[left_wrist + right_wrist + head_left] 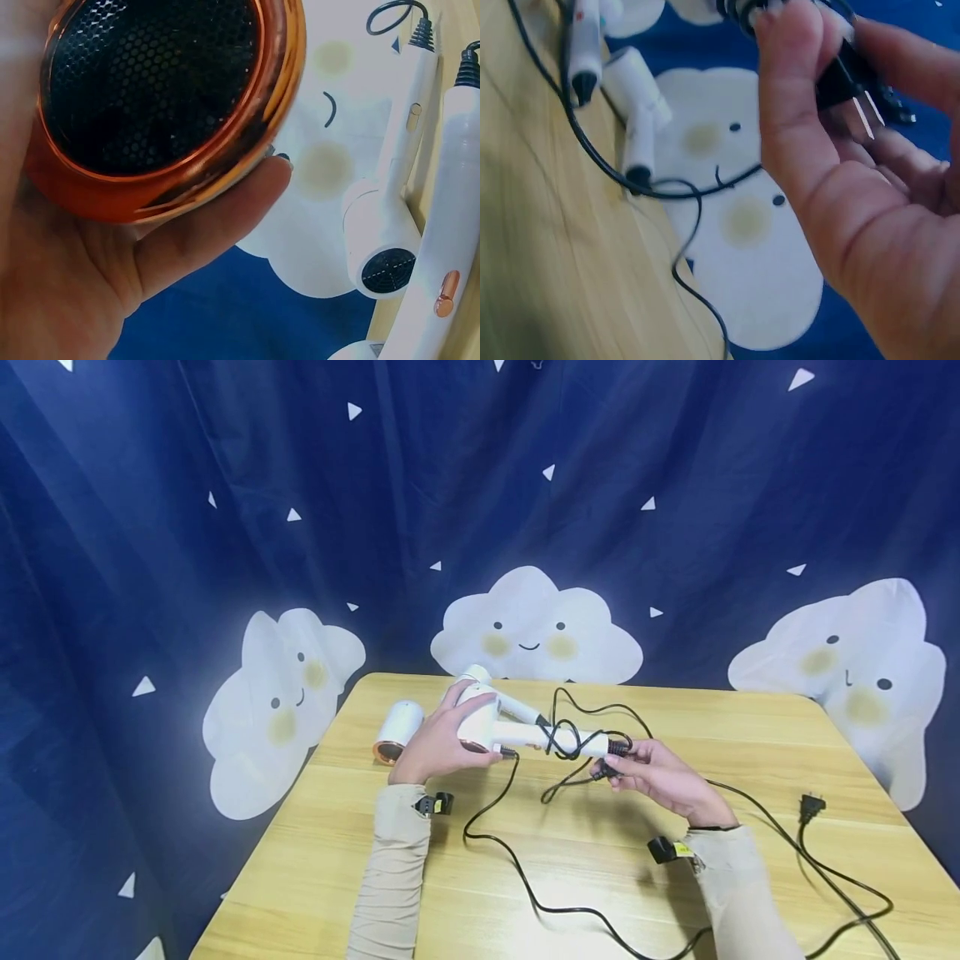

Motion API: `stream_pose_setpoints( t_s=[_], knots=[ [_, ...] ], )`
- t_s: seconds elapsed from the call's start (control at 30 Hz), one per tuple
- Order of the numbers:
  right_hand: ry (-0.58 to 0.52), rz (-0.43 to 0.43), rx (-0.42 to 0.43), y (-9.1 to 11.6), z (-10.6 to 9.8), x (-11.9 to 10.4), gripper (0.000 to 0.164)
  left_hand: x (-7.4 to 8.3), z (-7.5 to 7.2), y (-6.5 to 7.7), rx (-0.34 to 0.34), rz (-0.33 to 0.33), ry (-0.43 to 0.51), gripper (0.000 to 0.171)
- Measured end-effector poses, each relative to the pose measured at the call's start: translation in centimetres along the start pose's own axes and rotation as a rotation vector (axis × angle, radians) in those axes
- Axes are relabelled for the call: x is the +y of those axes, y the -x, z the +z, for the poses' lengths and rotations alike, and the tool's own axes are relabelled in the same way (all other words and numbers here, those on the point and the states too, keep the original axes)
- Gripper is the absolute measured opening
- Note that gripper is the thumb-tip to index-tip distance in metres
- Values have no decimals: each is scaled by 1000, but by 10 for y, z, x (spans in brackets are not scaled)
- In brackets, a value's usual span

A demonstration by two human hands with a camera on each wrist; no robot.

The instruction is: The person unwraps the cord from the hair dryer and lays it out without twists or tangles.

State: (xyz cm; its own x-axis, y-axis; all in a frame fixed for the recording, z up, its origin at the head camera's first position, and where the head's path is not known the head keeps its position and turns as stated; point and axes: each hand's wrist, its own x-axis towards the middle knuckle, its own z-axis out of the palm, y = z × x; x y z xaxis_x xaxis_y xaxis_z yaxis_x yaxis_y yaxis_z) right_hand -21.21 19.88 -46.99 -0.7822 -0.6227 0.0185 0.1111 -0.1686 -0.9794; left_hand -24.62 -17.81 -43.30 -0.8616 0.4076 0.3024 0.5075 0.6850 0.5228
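My left hand grips the head of a white hair dryer, its handle pointing right. The dryer's copper-rimmed grille fills the upper left of the left wrist view. At the handle's end, my right hand pinches a black two-prong plug by the cord's base. Black cord loops around the handle. Behind the held dryer lies another white hair dryer, partly hidden. A third hair dryer, copper-rimmed, lies left of my left hand, its handle mostly hidden.
A loose black plug lies at the right of the wooden table. A long black cord curves across the front, and more cord runs off the right front edge. A blue cloud-print curtain hangs behind the table.
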Motion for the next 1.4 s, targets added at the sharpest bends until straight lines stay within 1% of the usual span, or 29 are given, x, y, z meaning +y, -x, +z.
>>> stream_pose_setpoints(
  t_s=[0.07, 0.17, 0.27, 0.37, 0.43, 0.53, 0.73, 0.87, 0.93, 0.97, 1.03, 1.13, 1.23, 1.4],
  knots=[
    [61, 27, -8, 3, -2, -2, 21, 0, 0, 1, -1, -4, 5, 93],
    [160, 86, -1, 9, -6, -6, 29, -1, -1, 2, 4, -14, 25, 93],
    [264, 139, 31, 17, -10, -11, 38, -1, -2, 2, 6, -21, 38, 93],
    [336, 163, 79, 25, -14, -16, 39, -3, -3, 3, 6, -24, 46, 94],
    [359, 170, 117, 30, -17, -18, 38, -3, -4, 3, 6, -27, 44, 94],
    [360, 167, 180, 34, -21, -20, 36, -2, -6, 4, 5, -29, 48, 95],
    [326, 152, 356, 32, -20, -21, 43, 0, -8, 4, -7, -35, 39, 95],
    [240, 115, 444, 28, -17, -22, 37, 1, -8, 4, -26, -44, 31, 95],
    [196, 82, 463, 28, -16, -23, 32, 2, -7, 3, -33, -41, 31, 94],
    [184, 65, 473, 28, -15, -24, 27, 2, -6, 3, -35, -40, 31, 94],
    [161, 25, 492, 28, -15, -24, 23, 2, -6, 3, -37, -33, 25, 94],
    [121, -53, 521, 27, -14, -25, 15, 2, -4, 2, -40, -25, 20, 94],
    [76, -139, 550, 27, -14, -24, 15, 2, -4, 2, -46, -28, 11, 93],
    [11, -283, 581, 25, -14, -24, 20, 3, -3, 2, -59, -33, 4, 94]
  ],
)
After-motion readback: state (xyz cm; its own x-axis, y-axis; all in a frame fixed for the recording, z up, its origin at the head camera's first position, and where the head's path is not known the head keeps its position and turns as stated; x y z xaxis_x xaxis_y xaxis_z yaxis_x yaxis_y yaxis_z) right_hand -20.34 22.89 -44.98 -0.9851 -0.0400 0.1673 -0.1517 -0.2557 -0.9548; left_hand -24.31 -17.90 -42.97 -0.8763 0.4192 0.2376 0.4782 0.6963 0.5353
